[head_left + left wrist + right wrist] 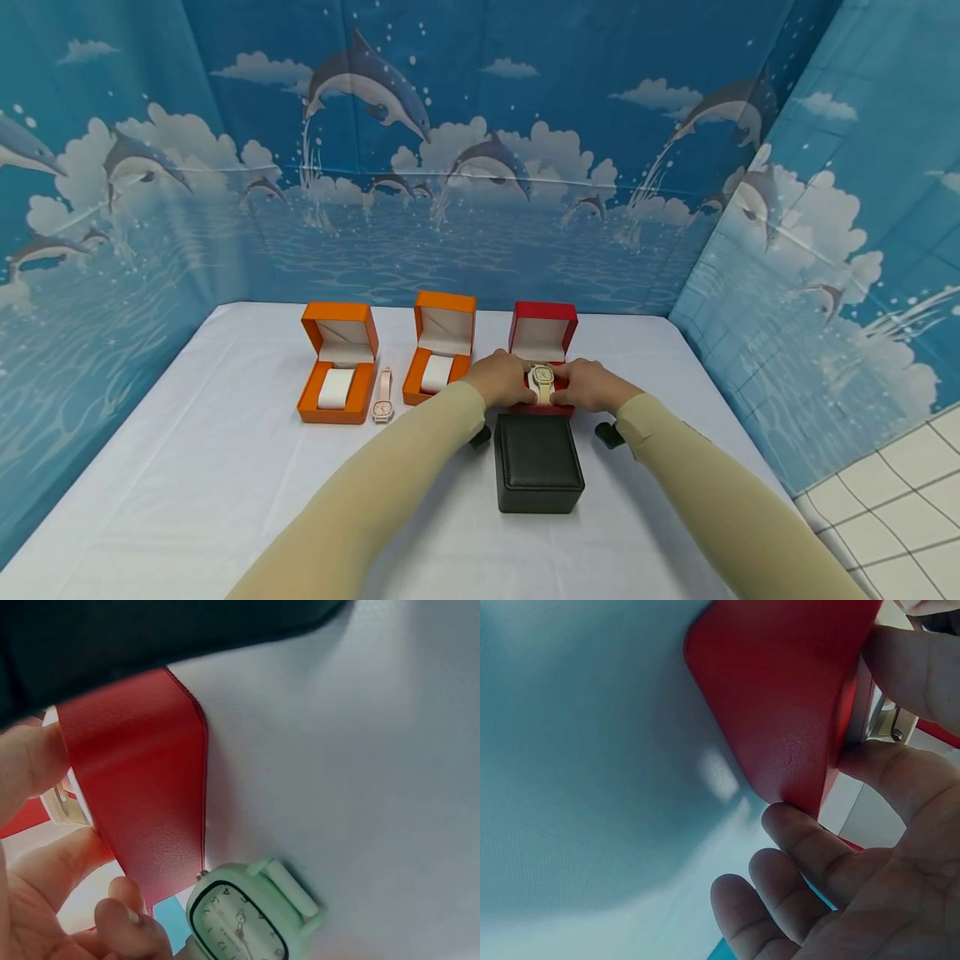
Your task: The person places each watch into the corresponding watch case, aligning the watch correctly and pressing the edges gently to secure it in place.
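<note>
A cream square-faced watch (543,377) sits face up around a white cushion in the red watch box (545,310), whose lid stands up. From the left, my left hand (498,379) holds the watch with thumb and fingers. My right hand (596,385) holds it from the other side, its thumb and forefinger bent over the box rim; in the right wrist view another fingertip touches the red outer wall (780,697). Beside the left hand in the left wrist view lies a mint-green watch (244,915); the arm hides it from the head view.
Two open orange watch boxes (306,400) (412,385) with white cushions stand to the left. Between them lies a pink watch (383,404). A closed black box (538,462) stands between the forearms on the white-covered table (187,467). Dolphin-printed curtains (465,242) border the table.
</note>
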The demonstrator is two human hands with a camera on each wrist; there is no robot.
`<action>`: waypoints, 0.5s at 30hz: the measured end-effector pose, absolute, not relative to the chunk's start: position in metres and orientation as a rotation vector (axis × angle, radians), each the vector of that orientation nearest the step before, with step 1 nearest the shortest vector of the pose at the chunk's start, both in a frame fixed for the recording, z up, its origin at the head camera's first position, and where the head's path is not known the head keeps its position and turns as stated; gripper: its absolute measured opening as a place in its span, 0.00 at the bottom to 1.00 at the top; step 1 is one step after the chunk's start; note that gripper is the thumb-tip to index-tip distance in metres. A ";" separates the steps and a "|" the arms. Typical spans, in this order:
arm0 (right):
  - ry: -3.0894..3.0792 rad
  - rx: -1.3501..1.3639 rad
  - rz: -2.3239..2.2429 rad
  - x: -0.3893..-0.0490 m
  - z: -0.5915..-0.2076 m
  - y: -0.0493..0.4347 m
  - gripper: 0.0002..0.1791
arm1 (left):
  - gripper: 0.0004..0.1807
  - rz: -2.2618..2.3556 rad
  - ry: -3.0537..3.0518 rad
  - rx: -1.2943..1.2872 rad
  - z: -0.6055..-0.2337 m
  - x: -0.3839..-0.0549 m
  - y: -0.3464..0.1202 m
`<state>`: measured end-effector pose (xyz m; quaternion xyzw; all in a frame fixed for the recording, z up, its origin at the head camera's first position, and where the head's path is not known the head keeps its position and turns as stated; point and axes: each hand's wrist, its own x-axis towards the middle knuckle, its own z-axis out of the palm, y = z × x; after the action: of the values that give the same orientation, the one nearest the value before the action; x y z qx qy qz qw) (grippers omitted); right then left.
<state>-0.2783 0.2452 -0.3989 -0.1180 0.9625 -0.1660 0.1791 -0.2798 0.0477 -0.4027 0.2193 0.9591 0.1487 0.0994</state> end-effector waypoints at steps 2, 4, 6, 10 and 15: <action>2.719 -0.333 -0.471 -0.278 -0.399 0.245 0.30 | 0.32 0.441 2.836 0.647 -0.403 -0.280 0.048; 2.717 -0.332 -0.466 -0.278 -0.399 0.245 0.30 | 0.32 0.441 2.836 0.643 -0.403 -0.280 0.048; 2.715 -0.328 -0.459 -0.279 -0.399 0.245 0.30 | 0.32 0.437 2.839 0.644 -0.402 -0.279 0.048; 2.717 -0.327 -0.453 -0.279 -0.399 0.245 0.31 | 0.32 0.425 2.844 0.643 -0.402 -0.279 0.048; 2.721 -0.346 -0.445 -0.279 -0.398 0.245 0.31 | 0.33 0.425 2.840 0.645 -0.401 -0.279 0.047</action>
<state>-0.2795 0.2454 -0.3983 -0.1223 0.9631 -0.1574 0.1807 -0.2789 0.0471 -0.4011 0.2180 0.9602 0.1437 0.0991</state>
